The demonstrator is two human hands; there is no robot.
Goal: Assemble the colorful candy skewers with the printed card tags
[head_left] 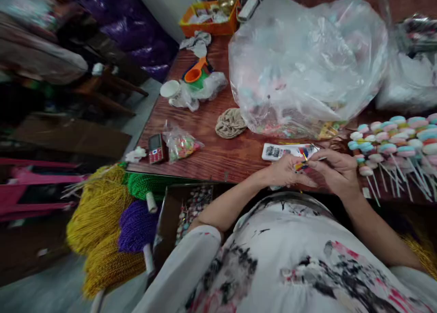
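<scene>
Close to the table's front edge, my left hand is closed on a small blue, red and yellow piece; its exact kind is too small to tell. A thin yellow strip sticks up from it. My right hand is beside it, thumb and forefinger pinched together at the piece; what they grip is hidden. Just behind my hands lies a white printed packet. To the right are several pastel lollipop-like pieces on white sticks.
A large clear plastic bag fills the table's back. Leftward lie a brown cloth bundle, a small bag of colourful pieces and a red keypad phone. An orange basket stands behind. Yellow cord bundles stand left, below table height.
</scene>
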